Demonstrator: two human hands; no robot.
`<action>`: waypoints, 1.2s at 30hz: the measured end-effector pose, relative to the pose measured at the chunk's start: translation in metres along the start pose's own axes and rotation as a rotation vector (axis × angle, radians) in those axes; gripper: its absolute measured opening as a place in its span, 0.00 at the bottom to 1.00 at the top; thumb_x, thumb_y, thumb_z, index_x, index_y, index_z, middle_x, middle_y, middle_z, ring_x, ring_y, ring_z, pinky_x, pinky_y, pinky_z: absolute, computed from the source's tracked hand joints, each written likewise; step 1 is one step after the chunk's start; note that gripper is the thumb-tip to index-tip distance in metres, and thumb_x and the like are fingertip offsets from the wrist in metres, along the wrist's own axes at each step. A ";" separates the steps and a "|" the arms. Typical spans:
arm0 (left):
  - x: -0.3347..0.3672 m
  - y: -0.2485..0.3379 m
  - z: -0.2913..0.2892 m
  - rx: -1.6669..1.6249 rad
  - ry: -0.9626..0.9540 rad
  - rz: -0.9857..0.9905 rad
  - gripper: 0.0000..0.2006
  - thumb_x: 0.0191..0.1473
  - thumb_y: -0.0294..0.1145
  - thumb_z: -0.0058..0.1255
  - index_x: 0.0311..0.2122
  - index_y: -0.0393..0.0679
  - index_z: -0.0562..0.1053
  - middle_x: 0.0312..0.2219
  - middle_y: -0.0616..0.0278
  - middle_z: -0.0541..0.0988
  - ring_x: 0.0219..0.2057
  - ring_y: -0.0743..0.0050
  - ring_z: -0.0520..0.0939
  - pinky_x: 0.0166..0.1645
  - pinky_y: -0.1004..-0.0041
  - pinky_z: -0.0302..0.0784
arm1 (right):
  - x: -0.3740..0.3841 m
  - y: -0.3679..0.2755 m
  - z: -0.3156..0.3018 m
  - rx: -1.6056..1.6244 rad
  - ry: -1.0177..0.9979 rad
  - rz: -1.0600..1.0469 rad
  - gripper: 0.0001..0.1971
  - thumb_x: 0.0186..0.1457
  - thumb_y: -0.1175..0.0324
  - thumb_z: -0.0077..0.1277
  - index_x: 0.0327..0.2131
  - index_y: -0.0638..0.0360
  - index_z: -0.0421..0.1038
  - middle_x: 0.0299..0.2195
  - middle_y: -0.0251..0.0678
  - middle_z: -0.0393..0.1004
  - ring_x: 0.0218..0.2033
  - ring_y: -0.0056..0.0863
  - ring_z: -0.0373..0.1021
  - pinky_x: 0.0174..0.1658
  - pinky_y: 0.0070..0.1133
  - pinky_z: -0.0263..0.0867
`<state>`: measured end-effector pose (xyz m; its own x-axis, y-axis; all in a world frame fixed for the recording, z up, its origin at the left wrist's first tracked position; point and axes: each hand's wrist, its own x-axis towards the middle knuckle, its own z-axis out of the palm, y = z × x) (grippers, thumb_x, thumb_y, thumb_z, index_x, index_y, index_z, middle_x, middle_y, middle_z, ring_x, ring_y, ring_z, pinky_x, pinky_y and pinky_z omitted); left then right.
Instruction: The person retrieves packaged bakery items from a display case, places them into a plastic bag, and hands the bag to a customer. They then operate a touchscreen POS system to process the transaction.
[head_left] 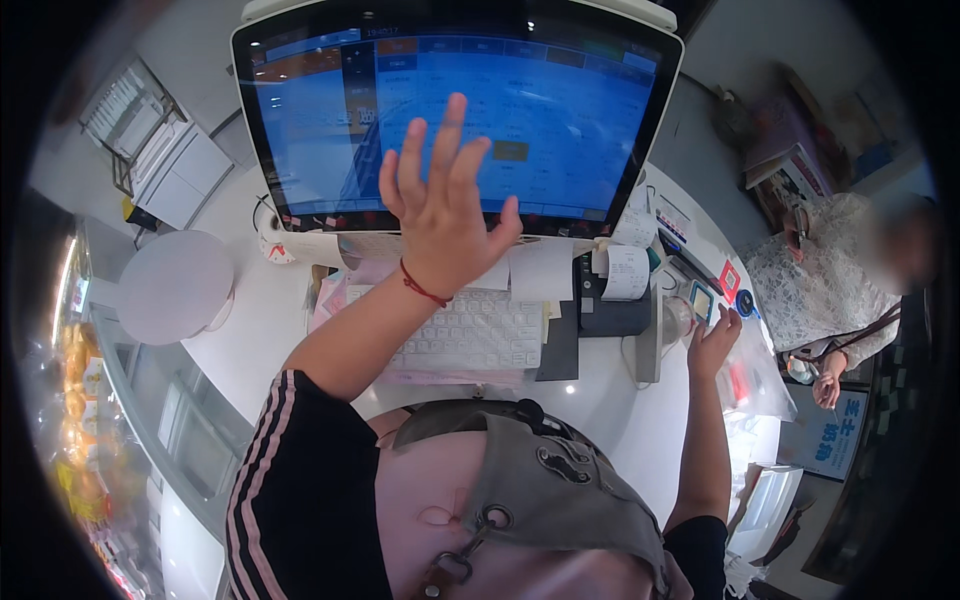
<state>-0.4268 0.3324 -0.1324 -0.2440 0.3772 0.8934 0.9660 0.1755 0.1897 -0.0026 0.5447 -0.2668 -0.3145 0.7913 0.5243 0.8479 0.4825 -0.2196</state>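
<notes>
My left hand (445,215), a red cord round its wrist, is raised in front of a large touchscreen (320,140) lit in blue, with its fingers spread and nothing in them. Whether a fingertip meets the glass I cannot tell. At the right side of the white counter, my right hand (714,345) reaches out with its fingers apart. Close to its fingertips lies a small device with a pale blue screen (702,300). A clear plastic bag (755,380) rests beside that hand. Below the screen sits a white keyboard (470,330), partly covered by my left wrist.
A black receipt printer (612,317) with a white paper slip (628,272) stands right of the keyboard. A round white disc (175,287) is at the left. Across the counter on the right stands a person in a lace top (815,265). Packaged goods (85,420) fill the lower left.
</notes>
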 end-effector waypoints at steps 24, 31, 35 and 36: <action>0.022 -0.017 -0.016 0.066 -0.055 0.190 0.28 0.43 0.44 0.54 0.54 0.58 0.68 0.62 0.63 0.62 0.65 0.57 0.50 0.65 0.56 0.33 | 0.041 -0.007 0.018 -0.065 0.038 -0.093 0.25 0.48 0.74 0.53 0.52 0.60 0.64 0.53 0.53 0.59 0.56 0.50 0.57 0.58 0.36 0.55; -0.034 0.033 0.010 0.011 -0.289 0.310 0.28 0.41 0.47 0.55 0.52 0.65 0.72 0.64 0.59 0.57 0.66 0.53 0.47 0.66 0.53 0.30 | 0.038 -0.015 0.018 -0.051 0.035 -0.142 0.25 0.45 0.76 0.55 0.50 0.63 0.63 0.50 0.48 0.63 0.53 0.47 0.59 0.56 0.35 0.57; -0.039 0.031 0.013 -0.038 -0.278 0.282 0.24 0.40 0.45 0.57 0.47 0.56 0.72 0.63 0.56 0.58 0.66 0.52 0.48 0.66 0.53 0.30 | 0.038 -0.018 0.010 -0.058 0.007 -0.105 0.26 0.45 0.76 0.54 0.51 0.62 0.63 0.51 0.48 0.62 0.54 0.47 0.58 0.57 0.35 0.56; -0.039 0.027 0.013 -0.046 -0.266 0.275 0.24 0.40 0.44 0.57 0.46 0.53 0.71 0.63 0.55 0.58 0.65 0.52 0.49 0.65 0.54 0.31 | 0.038 -0.019 0.009 -0.053 0.003 -0.091 0.26 0.45 0.76 0.54 0.51 0.62 0.63 0.51 0.49 0.62 0.54 0.47 0.58 0.57 0.35 0.55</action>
<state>-0.3922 0.3338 -0.1672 0.0167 0.6282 0.7779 0.9998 -0.0034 -0.0187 -0.0346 0.5688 -0.2496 -0.3904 0.7440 0.5423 0.8372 0.5319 -0.1269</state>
